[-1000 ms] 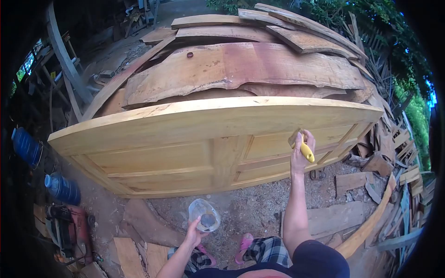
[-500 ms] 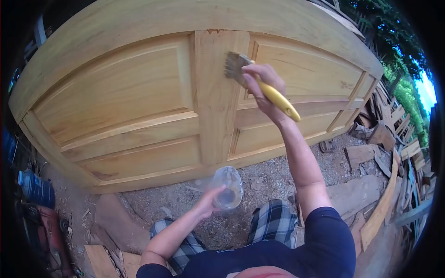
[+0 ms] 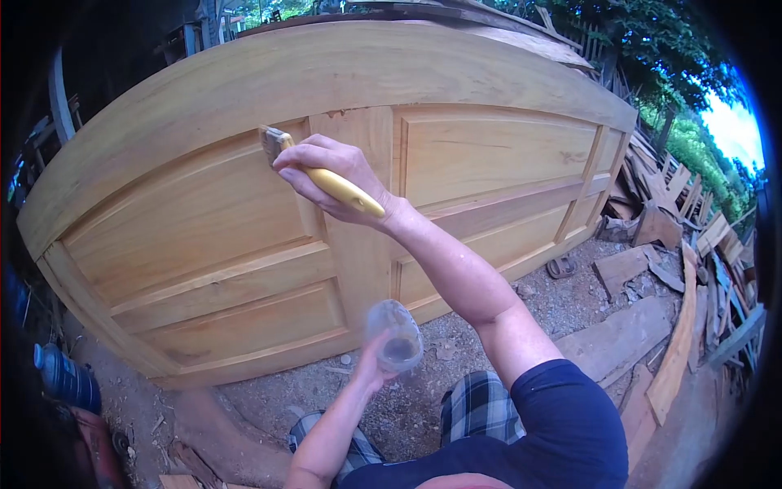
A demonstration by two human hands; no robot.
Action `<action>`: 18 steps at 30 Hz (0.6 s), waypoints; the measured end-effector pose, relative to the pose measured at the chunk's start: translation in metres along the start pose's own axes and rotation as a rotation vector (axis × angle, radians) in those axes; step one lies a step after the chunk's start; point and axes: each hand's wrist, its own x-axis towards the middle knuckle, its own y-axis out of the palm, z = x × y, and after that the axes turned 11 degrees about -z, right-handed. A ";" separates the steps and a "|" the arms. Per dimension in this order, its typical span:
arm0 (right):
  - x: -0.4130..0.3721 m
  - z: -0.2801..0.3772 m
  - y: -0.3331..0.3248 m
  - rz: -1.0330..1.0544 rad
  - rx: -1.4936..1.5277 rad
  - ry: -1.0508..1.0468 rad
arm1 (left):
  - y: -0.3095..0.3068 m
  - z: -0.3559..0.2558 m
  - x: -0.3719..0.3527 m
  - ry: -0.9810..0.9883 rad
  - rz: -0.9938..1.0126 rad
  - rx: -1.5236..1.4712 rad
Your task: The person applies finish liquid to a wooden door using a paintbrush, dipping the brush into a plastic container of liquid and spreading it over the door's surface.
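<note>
A yellow-handled paintbrush (image 3: 346,192) is gripped in my right hand (image 3: 346,175), its bristles pointing up and left near the top edge of the upper left panel. Before me a panelled wooden door (image 3: 358,196) stands on its long side, pale yellow-brown with a darker curved-looking upper rail. My left hand (image 3: 372,363) is wrapped round a translucent plastic container (image 3: 397,336), held low in front of the door. Some liquid shows at the container's bottom.
Scrap boards (image 3: 635,334) lie on the gravel at the right, by a sandal (image 3: 561,267). A blue water jug (image 3: 67,376) stands at the left, above a red machine (image 3: 96,444). A wood pile (image 3: 652,187) rises beyond the door's right end.
My right hand has carried the paintbrush left, from the door's middle upright to the upper left panel's edge. The view has tilted up, and the container stays in my left hand.
</note>
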 end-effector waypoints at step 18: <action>0.083 -0.051 -0.093 -0.314 -0.825 -0.191 | -0.017 0.008 0.000 0.038 -0.040 0.080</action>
